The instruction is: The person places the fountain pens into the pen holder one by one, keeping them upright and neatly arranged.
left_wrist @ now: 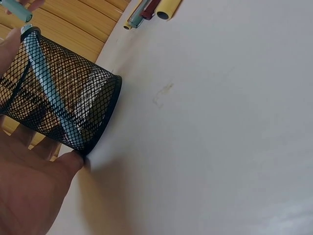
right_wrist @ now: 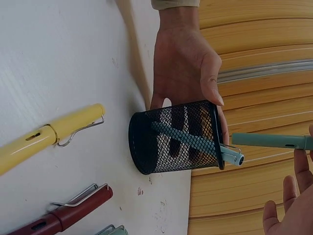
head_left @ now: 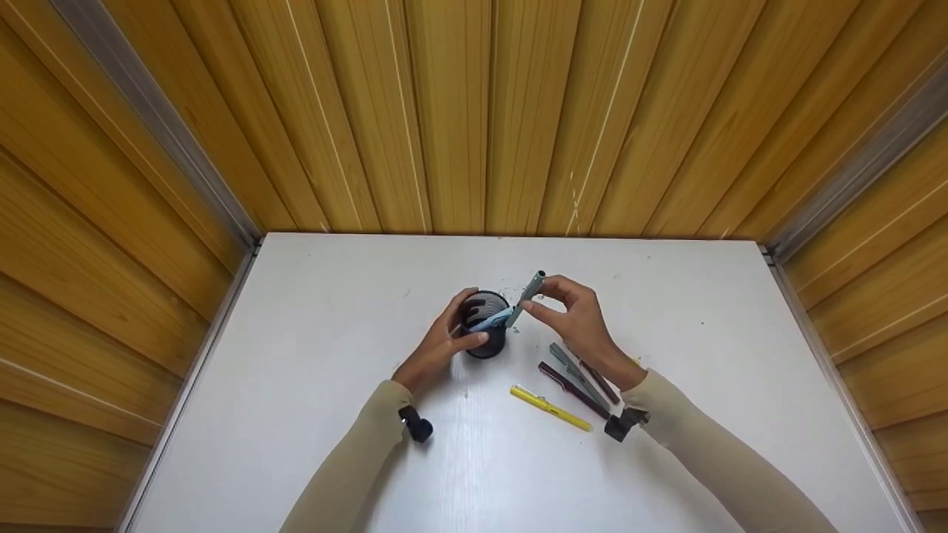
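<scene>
"Mesh cup [right_wrist: 176,152]: where was it?"
"Clamped in the left hand [head_left: 443,334], thumb nearest, fingers wrapped round."
"And the right hand [head_left: 579,314]?"
"Apart from it, rightward, and pinched a green pen [right_wrist: 266,140] just off the rim."
"What suited best?"
"Probably bracing the cup and keeping that pen clear of the light-blue pen [head_left: 492,320] inside."

Long, plain beige sleeves [head_left: 344,459] are worn, with small black wrist cameras [head_left: 420,428] strapped near their ends.
</scene>
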A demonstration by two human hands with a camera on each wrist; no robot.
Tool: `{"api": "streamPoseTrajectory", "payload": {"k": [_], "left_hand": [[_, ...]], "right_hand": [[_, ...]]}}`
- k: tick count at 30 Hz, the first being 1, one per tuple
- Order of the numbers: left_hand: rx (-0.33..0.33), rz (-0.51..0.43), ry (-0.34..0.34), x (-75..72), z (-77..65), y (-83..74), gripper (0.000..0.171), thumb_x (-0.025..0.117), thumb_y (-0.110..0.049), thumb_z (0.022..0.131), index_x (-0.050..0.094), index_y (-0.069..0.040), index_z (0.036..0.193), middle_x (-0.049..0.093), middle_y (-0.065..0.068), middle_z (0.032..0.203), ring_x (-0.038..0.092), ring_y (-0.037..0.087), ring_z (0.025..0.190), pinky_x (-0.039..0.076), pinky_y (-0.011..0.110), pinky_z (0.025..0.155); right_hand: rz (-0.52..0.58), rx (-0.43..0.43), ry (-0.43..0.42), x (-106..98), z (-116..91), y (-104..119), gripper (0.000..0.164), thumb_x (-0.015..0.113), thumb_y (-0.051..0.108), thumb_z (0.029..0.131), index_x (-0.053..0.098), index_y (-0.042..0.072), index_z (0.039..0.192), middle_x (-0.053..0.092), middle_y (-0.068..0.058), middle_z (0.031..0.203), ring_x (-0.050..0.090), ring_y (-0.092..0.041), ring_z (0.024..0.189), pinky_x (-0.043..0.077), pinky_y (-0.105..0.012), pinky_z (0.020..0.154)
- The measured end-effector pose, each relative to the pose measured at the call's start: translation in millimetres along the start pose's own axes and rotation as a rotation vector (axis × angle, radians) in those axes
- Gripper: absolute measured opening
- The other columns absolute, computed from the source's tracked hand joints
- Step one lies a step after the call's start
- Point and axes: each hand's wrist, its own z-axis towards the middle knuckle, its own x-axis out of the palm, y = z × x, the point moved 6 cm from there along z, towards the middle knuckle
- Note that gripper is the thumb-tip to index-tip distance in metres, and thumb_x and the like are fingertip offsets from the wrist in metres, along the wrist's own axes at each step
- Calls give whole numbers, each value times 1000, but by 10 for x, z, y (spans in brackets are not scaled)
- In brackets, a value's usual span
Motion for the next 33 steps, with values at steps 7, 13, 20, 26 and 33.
{"api": "streamPoseTrajectory", "payload": {"k": [7,13,20,26,33], "left_hand": [[10,-8,12,8,4,5,83,75,-16,105,31,-28,174,40,4,174,28,25,166,19,52,136],[-5,2,9,-19,10,13,87,81,-29,102,32,-29,174,37,3,176,26,25,166,20,51,135],[-15,-9,11,-41,26,18,90,84,-33,98,34,-32,173,40,2,175,29,25,165,21,53,135],[-3,-27,16,-45,38,20,90,84,-29,99,35,-28,174,43,3,173,32,26,164,20,55,135],[-26,-30,14,-34,25,25,91,85,-32,97,35,-32,173,40,2,174,29,26,165,21,54,135]], "right_hand": [[44,27,-29,58,0,-84,21,84,0,96,78,-1,116,77,-9,112,72,-26,118,49,-58,117],[52,34,-22,98,-44,-165,19,84,2,96,78,0,113,77,-10,110,72,-29,117,50,-60,115],[57,57,-17,123,-139,-264,19,85,2,96,78,1,113,77,-10,111,72,-26,117,49,-64,115],[48,67,0,158,-182,-341,19,85,4,97,79,1,114,78,-11,113,71,-17,116,50,-59,115],[66,81,-14,173,-200,-451,20,85,3,96,79,0,115,77,-13,115,69,-19,118,53,-45,113]]}}
